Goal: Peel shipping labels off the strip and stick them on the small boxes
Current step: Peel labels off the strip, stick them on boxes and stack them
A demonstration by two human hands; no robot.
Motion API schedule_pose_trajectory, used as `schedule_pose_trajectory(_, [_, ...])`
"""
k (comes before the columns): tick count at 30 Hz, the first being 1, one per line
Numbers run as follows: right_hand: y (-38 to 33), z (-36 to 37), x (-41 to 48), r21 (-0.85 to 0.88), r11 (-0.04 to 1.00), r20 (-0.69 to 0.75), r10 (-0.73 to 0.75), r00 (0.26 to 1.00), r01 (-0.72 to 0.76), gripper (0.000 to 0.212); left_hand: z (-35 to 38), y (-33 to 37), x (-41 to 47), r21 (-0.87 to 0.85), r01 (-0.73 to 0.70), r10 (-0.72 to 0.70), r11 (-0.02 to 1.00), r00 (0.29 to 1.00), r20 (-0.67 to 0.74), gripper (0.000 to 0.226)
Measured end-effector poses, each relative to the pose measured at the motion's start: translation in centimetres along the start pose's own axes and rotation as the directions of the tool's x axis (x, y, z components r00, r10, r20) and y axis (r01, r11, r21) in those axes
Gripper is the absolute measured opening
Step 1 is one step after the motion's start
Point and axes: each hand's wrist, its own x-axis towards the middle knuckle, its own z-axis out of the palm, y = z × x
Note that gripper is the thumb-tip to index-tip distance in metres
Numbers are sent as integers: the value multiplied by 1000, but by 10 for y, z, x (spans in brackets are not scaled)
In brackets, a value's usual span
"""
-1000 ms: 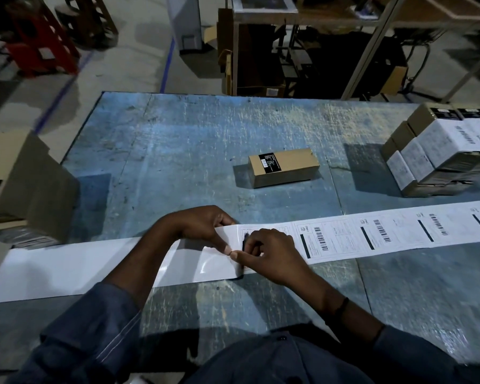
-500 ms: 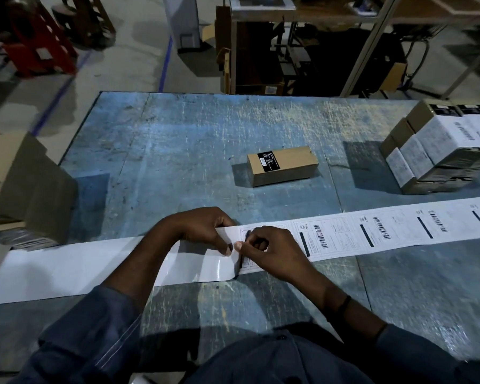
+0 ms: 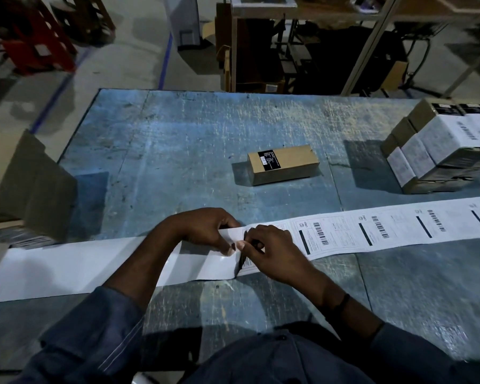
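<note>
A long white label strip [image 3: 385, 231] runs across the blue table, printed labels to the right and bare glossy backing [image 3: 81, 261] to the left. My left hand [image 3: 205, 231] pinches the backing at the boundary. My right hand [image 3: 272, 253] pinches the left edge of the first label [image 3: 247, 266], whose corner is lifted off the backing. One small brown box [image 3: 284, 164] with a black sticker lies alone farther back on the table, apart from both hands.
A stack of small boxes with white labels [image 3: 441, 151] stands at the table's right edge. A large open carton [image 3: 25, 184] sits at the left edge. Beyond the blue table [image 3: 178, 134] are metal racks and a red stool on the floor.
My right hand's fingers have worked along the label's left edge, and that edge has lifted slightly more from the backing. My left hand has stayed pinching the strip.
</note>
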Motion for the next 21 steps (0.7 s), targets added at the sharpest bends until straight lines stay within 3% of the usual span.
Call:
schedule_pose_trajectory(4, [3,1,0,-11,1000,-10,-18,1000,18,24,1,-2,-2,17,-2,2,1000,1000,8,29])
schedule_pose_trajectory(9, [-2,0,5,-66,998,-42,-4,999,1,33,0,-2,-5,-25,-28,25,999,993,-112,5])
schedule_pose_trajectory(12, [-3,0,5,-70,997,-37,-21,999,19,23,1,-2,-6,-25,-46,43,999,990,-133,9])
schedule_pose_trajectory(21, [0,-1,4,-30,999,1,-31,1000,31,21,1,-5,-2,25,-30,32,999,996,-79,16])
